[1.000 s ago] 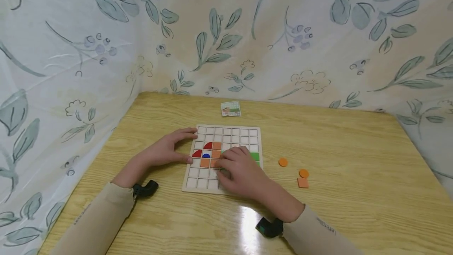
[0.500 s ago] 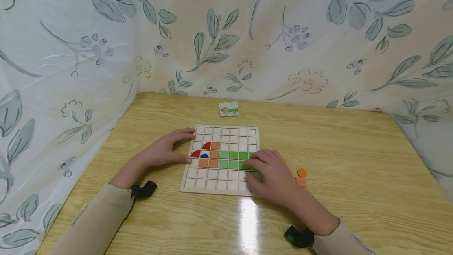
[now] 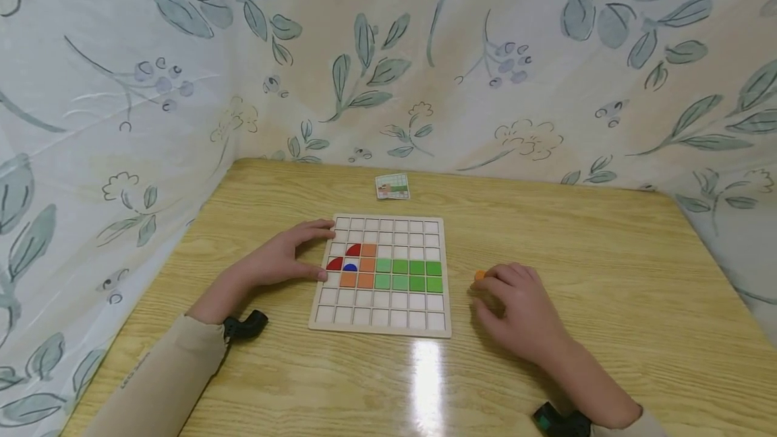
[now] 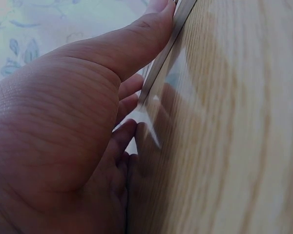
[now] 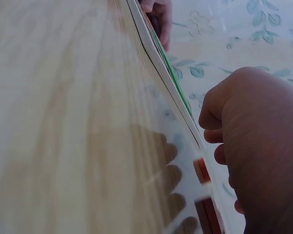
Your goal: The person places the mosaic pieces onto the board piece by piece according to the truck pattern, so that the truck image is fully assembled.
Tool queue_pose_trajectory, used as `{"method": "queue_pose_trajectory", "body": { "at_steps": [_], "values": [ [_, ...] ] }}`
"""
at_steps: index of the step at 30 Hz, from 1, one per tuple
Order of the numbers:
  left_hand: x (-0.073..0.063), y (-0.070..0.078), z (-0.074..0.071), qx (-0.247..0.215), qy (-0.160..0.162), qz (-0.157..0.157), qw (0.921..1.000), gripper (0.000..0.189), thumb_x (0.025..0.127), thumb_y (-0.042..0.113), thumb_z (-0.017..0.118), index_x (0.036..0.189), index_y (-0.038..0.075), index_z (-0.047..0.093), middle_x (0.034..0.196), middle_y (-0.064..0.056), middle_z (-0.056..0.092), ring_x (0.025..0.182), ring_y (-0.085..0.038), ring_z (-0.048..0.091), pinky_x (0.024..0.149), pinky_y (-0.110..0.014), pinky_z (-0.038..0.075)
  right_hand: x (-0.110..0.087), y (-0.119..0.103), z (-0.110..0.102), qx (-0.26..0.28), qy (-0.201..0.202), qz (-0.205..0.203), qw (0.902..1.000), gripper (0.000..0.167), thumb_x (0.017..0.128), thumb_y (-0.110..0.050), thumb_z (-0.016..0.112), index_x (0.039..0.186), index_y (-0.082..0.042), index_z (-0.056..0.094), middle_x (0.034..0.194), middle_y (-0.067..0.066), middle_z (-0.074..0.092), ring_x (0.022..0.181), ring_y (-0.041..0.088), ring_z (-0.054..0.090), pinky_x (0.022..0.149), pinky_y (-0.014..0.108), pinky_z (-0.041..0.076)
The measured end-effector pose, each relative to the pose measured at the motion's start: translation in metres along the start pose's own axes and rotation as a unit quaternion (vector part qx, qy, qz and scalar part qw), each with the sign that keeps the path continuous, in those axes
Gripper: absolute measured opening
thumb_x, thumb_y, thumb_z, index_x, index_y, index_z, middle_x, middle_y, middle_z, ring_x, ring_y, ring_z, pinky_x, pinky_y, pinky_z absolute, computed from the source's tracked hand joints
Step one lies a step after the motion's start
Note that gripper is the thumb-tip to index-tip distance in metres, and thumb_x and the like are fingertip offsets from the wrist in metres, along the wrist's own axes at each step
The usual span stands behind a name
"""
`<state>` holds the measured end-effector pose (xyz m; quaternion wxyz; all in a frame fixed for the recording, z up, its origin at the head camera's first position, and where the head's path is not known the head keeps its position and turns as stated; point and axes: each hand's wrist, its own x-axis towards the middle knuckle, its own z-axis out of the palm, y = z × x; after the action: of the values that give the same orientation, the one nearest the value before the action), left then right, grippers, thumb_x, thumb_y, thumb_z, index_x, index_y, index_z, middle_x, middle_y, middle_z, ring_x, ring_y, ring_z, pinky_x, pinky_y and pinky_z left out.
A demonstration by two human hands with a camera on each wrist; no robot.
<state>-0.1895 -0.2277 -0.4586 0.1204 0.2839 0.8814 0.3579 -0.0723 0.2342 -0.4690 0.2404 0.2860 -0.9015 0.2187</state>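
Note:
A pale square-grid board [image 3: 379, 326] lies on the table, with red quarter-circles [image 3: 335, 264], a blue half-circle [image 3: 350, 267], orange squares [image 3: 365, 280] and green squares [image 3: 417, 267] in its cells. Beside its left edge my left hand [image 3: 276, 260] rests, thumb and fingertips touching the rim, fingers mostly straight. My right hand [image 3: 522, 312] is over the table right of the board, fingers loosely bent. An orange disc [image 3: 480, 275] shows just beyond its fingertips. In the right wrist view, loose orange pieces [image 5: 202, 170] lie below the hand, apart from it; the head view hides them.
A small picture card [image 3: 392, 187] lies behind the board. The wooden table [image 3: 595, 255] reaches back to a leaf-patterned cloth [image 3: 376, 52] hanging behind and at the left. Each wrist wears a black device [image 3: 245, 324].
My right hand has moved right, off the board to the loose orange pieces, uncovering the green squares. The left hand has stayed at the board's left edge.

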Motion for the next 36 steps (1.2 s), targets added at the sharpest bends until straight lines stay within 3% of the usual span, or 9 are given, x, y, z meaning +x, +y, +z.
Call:
{"method": "queue_pose_trajectory", "body": {
  "at_steps": [11,18,26,36],
  "values": [
    [0.002,-0.001,0.000,-0.001,-0.002,-0.005,1.0000,0.086,0.087,0.042,0.095,0.160,0.018,0.057,0.176,0.004,0.035,0.165,-0.028,0.024,0.130,-0.059,0.023,-0.024,0.019,-0.024,-0.011,-0.013,0.027,0.9995,0.019,0.082,-0.011,0.082,0.100,-0.016,0.081,0.095,-0.007,0.066,0.089,0.017,0.056,0.088,0.049,0.040],
    [0.003,-0.003,0.000,-0.002,-0.003,-0.005,1.0000,0.086,0.087,0.044,0.094,0.160,0.019,0.057,0.176,0.005,0.035,0.165,-0.029,0.023,0.130,-0.060,0.023,-0.039,0.024,-0.034,-0.012,-0.015,0.032,0.9993,0.025,0.079,-0.008,0.083,0.102,-0.018,0.082,0.099,-0.008,0.066,0.090,0.018,0.056,0.086,0.049,0.040],
    [0.002,-0.004,0.000,0.000,-0.003,-0.005,1.0000,0.086,0.087,0.045,0.094,0.161,0.020,0.057,0.176,0.005,0.035,0.165,-0.029,0.024,0.129,-0.061,0.023,-0.041,0.025,-0.033,-0.008,-0.003,0.016,0.9998,0.025,0.079,-0.011,0.092,0.100,-0.022,0.083,0.100,-0.010,0.068,0.090,0.016,0.058,0.084,0.044,0.041],
    [0.001,-0.001,0.000,-0.010,-0.005,-0.006,0.9999,0.086,0.087,0.043,0.095,0.161,0.020,0.056,0.176,0.005,0.034,0.165,-0.028,0.022,0.130,-0.060,0.022,-0.041,0.024,-0.033,-0.011,-0.005,0.014,0.9998,0.025,0.080,-0.010,0.089,0.097,-0.025,0.079,0.100,-0.013,0.069,0.090,0.015,0.061,0.084,0.037,0.040]
  ]
}}
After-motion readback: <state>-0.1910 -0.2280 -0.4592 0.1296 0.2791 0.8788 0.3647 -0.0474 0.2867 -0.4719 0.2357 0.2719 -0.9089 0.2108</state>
